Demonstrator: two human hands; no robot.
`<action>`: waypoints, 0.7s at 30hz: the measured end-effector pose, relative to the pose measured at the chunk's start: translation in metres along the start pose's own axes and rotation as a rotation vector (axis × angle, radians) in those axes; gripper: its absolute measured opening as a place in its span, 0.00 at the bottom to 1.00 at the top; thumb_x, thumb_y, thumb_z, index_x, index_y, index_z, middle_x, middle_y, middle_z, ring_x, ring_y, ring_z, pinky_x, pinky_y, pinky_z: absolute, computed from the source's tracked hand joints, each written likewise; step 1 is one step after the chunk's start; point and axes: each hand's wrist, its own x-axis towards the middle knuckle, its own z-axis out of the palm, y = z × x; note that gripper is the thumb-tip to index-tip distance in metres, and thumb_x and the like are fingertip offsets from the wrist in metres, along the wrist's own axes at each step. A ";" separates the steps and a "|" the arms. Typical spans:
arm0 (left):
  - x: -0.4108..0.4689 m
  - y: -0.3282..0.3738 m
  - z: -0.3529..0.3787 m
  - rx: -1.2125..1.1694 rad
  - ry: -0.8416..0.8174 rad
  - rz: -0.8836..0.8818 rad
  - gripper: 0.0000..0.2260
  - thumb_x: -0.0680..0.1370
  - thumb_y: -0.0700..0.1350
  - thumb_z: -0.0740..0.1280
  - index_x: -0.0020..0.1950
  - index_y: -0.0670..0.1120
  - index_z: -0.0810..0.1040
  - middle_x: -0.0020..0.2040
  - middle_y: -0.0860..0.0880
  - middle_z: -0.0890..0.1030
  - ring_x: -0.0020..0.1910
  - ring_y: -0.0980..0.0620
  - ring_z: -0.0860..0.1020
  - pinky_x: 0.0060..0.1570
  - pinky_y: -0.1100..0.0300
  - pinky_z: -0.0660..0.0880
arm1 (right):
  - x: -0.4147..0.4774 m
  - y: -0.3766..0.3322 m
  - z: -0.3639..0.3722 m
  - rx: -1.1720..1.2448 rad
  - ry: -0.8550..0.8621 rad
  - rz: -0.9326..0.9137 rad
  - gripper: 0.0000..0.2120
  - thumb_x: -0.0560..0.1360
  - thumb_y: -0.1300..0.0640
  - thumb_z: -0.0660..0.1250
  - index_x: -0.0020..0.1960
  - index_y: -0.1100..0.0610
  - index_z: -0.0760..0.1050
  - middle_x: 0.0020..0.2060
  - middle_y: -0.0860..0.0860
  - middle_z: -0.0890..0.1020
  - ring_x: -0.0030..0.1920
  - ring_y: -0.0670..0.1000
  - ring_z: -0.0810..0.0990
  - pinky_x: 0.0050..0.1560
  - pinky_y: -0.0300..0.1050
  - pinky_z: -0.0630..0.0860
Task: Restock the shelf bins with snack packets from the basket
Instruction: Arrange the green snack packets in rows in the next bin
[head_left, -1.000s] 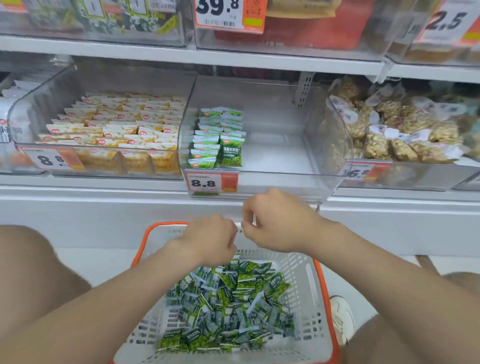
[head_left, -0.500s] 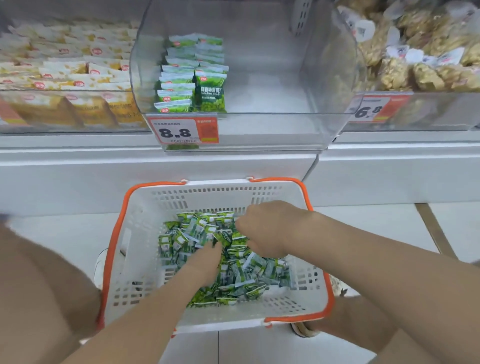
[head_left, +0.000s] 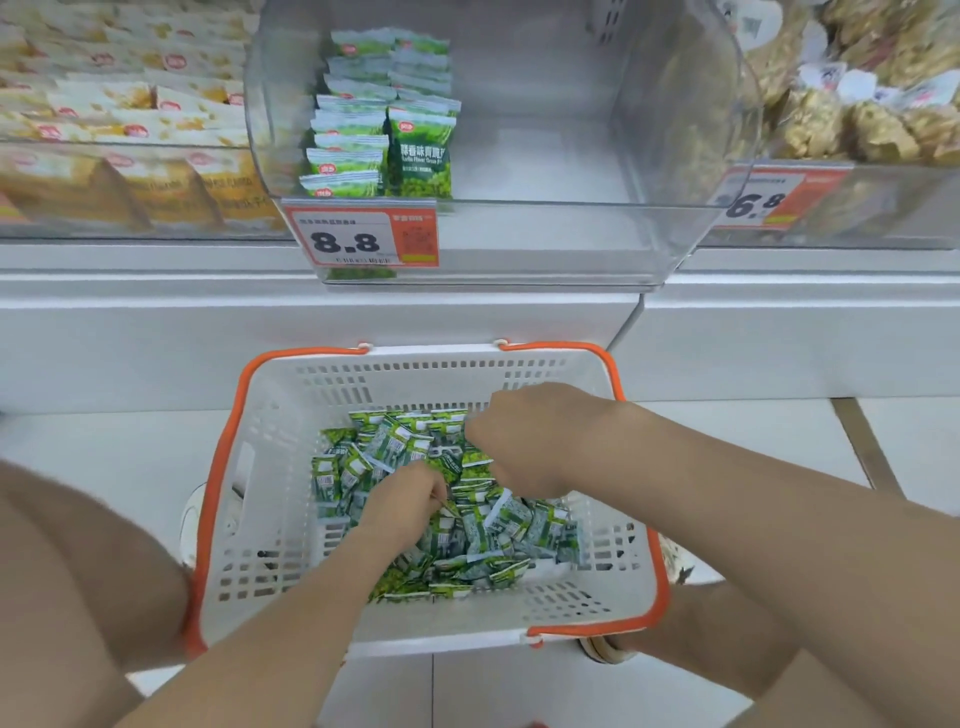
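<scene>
A white basket with an orange rim (head_left: 613, 587) stands on the floor below the shelf and holds a loose pile of green snack packets (head_left: 498, 525). My left hand (head_left: 402, 506) is down in the middle of the pile, its fingers curled round packets. My right hand (head_left: 535, 441) is at the far side of the pile, knuckles up, with its fingers curled down onto packets. Above, a clear shelf bin (head_left: 649, 244) holds two short rows of the same green packets (head_left: 379, 119) at its left side. The bin's floor to the right of them is bare.
An orange 8.8 price tag (head_left: 363, 236) hangs on the bin front. A bin of yellow-white packets (head_left: 130, 119) sits to the left, a bin of brown bagged snacks (head_left: 857, 104) to the right. My knees flank the basket on the white tiled floor.
Both hands dropped from above the basket rim into the pile. The view tilted down and moved closer to the basket. The left hand's fingers have closed on packets.
</scene>
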 end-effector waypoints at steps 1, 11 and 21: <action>-0.001 -0.001 -0.008 -0.081 0.017 0.025 0.07 0.81 0.39 0.69 0.46 0.48 0.83 0.56 0.51 0.80 0.53 0.51 0.82 0.51 0.54 0.79 | -0.001 0.000 -0.004 -0.001 0.010 0.007 0.02 0.83 0.60 0.60 0.54 0.55 0.70 0.39 0.51 0.68 0.35 0.51 0.73 0.30 0.46 0.67; -0.043 0.056 -0.150 -0.850 0.016 0.078 0.07 0.85 0.43 0.66 0.58 0.40 0.76 0.38 0.45 0.77 0.36 0.48 0.79 0.43 0.48 0.84 | -0.030 0.016 -0.041 0.106 0.231 0.003 0.29 0.71 0.47 0.79 0.64 0.51 0.67 0.54 0.52 0.75 0.51 0.57 0.79 0.44 0.52 0.77; -0.102 0.102 -0.273 -1.091 -0.008 0.213 0.13 0.87 0.39 0.57 0.60 0.40 0.81 0.51 0.35 0.85 0.46 0.38 0.86 0.45 0.51 0.84 | -0.052 0.034 -0.073 0.489 0.786 -0.075 0.10 0.79 0.48 0.72 0.53 0.52 0.75 0.35 0.44 0.79 0.43 0.54 0.82 0.46 0.47 0.73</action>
